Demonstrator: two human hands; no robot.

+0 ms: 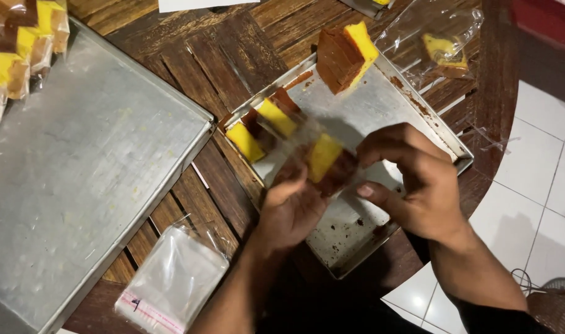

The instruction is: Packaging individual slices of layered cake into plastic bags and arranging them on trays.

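My left hand [291, 207] holds a yellow and brown cake slice [327, 162] inside a clear plastic wrapper [298, 135] above a small metal tray [387, 99]. My right hand [412, 179] pinches the wrapper's right side next to the slice. Two more slices [261, 127] lie at the tray's left corner. A larger cake block [345, 55] stands at the tray's far end.
A big metal tray [84, 179] covers the table's left, with wrapped slices [19, 49] at its far corner. A stack of clear bags [171, 284] lies near the front edge. One wrapped slice [444, 52] rests at the far right. White floor tiles [542, 173] lie beyond the round wooden table [233, 55].
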